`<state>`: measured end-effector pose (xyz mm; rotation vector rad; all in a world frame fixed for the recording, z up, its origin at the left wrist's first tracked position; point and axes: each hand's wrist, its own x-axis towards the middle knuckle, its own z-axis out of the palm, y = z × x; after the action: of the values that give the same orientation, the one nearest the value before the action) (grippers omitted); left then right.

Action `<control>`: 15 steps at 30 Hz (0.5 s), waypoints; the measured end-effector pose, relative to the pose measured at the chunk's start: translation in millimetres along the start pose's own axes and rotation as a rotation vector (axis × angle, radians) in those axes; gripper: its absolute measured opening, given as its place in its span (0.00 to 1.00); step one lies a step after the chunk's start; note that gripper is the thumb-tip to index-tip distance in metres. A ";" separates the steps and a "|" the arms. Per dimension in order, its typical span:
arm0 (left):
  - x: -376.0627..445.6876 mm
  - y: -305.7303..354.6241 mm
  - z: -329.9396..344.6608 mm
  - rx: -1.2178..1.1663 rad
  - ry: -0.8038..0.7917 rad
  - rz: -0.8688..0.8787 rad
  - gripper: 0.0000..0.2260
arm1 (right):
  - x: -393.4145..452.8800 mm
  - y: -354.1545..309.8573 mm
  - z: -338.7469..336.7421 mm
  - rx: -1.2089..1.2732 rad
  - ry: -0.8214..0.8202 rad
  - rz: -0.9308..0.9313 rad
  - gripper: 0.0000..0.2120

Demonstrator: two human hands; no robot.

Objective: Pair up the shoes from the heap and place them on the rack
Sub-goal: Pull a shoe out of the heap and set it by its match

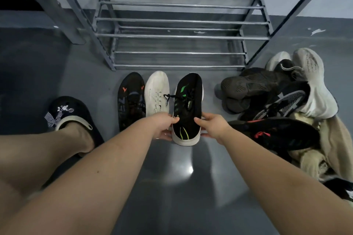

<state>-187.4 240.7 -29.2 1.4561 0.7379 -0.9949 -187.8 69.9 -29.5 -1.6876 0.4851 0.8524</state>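
before the grey metal shoe rack [177,36], left hand [164,126] and right hand [212,126] both grasp the black green-striped white-soled sneaker [188,108].

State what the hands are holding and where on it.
Both hands hold the black shoe with green stripes at its heel end: left hand on its left side, right hand on its right side.

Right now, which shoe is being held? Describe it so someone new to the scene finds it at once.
Start at the grey rack against the wall; on the floor before it three shoes sit in a row. The held shoe is the rightmost, gripped at its heel end by the left hand and right hand. Unlike the white shoe and orange-marked black shoe, it is black with green stripes and a white sole.
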 end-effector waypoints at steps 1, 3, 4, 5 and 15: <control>7.2 3.7 -1.9 -0.013 0.005 -0.008 0.16 | 7.6 -2.7 -0.1 -0.012 0.005 0.003 0.19; 20.8 8.8 -4.2 -0.038 0.023 -0.023 0.17 | 22.7 -7.1 -0.4 -0.025 0.013 0.005 0.19; 26.8 10.7 -4.5 -0.049 0.033 -0.028 0.18 | 30.1 -8.7 -0.3 -0.030 0.016 0.004 0.19; 32.4 11.8 -4.3 -0.062 0.039 -0.029 0.18 | 37.1 -10.0 0.2 -0.041 0.018 0.000 0.18; 59.2 6.1 -4.7 0.300 0.231 0.120 0.14 | 66.9 -3.9 4.4 -0.224 -0.019 -0.009 0.21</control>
<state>-155.2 238.7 -79.5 1.8777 0.6757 -0.8806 -142.6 82.5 -77.6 -1.8819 0.3795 0.9431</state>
